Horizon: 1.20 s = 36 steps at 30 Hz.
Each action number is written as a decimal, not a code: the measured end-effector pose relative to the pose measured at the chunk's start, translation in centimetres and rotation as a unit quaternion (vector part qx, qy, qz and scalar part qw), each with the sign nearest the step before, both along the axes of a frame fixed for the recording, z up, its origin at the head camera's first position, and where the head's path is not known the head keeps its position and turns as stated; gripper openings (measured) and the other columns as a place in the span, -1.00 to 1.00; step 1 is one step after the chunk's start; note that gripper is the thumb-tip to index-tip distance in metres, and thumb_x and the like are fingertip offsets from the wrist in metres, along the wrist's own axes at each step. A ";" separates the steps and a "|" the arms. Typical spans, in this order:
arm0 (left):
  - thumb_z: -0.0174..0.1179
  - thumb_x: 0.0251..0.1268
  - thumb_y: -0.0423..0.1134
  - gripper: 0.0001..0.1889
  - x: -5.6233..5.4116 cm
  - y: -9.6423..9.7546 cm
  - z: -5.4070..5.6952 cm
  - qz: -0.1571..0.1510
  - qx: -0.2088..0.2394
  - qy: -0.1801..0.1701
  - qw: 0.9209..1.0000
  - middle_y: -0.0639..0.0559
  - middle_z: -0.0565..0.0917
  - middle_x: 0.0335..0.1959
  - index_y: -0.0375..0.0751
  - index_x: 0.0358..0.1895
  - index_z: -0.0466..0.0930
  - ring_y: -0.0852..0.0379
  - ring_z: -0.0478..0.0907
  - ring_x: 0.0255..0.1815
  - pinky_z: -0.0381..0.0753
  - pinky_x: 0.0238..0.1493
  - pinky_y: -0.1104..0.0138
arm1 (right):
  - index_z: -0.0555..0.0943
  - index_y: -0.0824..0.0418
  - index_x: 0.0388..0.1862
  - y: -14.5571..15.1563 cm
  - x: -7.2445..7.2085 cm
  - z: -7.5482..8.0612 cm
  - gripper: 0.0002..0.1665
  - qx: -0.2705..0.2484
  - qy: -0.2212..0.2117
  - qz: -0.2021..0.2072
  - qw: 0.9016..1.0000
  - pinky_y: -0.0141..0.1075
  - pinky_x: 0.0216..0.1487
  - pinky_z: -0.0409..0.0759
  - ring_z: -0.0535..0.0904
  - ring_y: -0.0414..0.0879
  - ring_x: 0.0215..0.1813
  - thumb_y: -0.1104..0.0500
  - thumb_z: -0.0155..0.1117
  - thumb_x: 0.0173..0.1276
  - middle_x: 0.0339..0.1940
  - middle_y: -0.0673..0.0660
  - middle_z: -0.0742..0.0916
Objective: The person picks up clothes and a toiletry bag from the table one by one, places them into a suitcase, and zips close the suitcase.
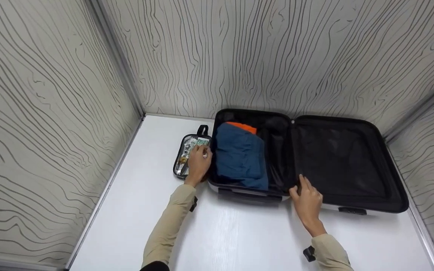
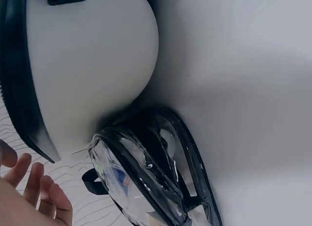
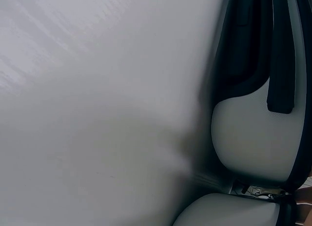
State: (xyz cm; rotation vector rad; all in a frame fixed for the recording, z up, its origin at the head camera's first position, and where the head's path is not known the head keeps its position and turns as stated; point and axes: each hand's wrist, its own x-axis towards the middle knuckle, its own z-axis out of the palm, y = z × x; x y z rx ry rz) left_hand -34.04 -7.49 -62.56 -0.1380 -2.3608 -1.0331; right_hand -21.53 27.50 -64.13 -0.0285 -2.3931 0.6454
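An open suitcase (image 1: 279, 150) lies with its two halves spread side by side. Folded dark blue clothing (image 1: 239, 152) fills much of its left half, and a bit of orange fabric (image 1: 242, 127) peeks out behind. My left hand (image 1: 199, 162) is over a clear toiletry pouch (image 1: 182, 155) with black trim, close by the suitcase's left rim. In the left wrist view its loosely bent fingers (image 2: 33, 184) hold nothing, and the pouch (image 2: 131, 172) leans by the white shell (image 2: 92, 65). My right hand (image 1: 308, 203) rests at the front rim near the hinge, fingers relaxed.
The suitcase's right half (image 1: 341, 162) has a black lining and reaches close to the right wall. Patterned panels (image 1: 217, 56) rise behind and at both sides of the white table (image 1: 134, 180). A metal hinge (image 3: 258, 191) joins the halves.
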 end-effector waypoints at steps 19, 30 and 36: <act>0.22 0.29 -0.40 -0.92 0.6 -2.6 -0.9 0.046 0.012 -0.020 0.999 -0.15 0.54 -0.48 -0.34 -0.35 0.64 -0.17 0.50 -0.37 0.47 -0.28 -0.01 | 0.60 0.42 0.18 -0.3 0.4 -0.4 -0.48 -0.020 -0.020 0.005 1.000 0.31 -0.09 0.44 0.61 0.43 -0.10 0.31 0.28 0.20 0.09 0.45 0.65; 0.16 0.37 -0.32 -0.85 1.0 -3.7 -1.4 0.083 0.001 -0.050 0.995 -0.23 0.57 -0.39 -0.35 -0.29 0.65 -0.27 0.51 -0.31 0.47 -0.22 -0.08 | 0.62 0.42 0.14 -0.3 0.2 -0.1 -0.50 -0.011 -0.003 0.001 1.000 0.29 -0.14 0.46 0.62 0.41 -0.14 0.32 0.29 0.17 0.06 0.44 0.67; 0.19 0.34 -0.31 -0.88 1.2 -4.0 -1.8 0.103 -0.013 -0.070 0.992 -0.18 0.57 -0.41 -0.30 -0.27 0.65 -0.25 0.51 -0.30 0.48 -0.25 -0.10 | 0.62 0.42 0.14 -0.2 0.2 0.0 -0.50 -0.015 -0.004 -0.001 1.000 0.30 -0.13 0.46 0.62 0.42 -0.14 0.32 0.29 0.17 0.06 0.43 0.67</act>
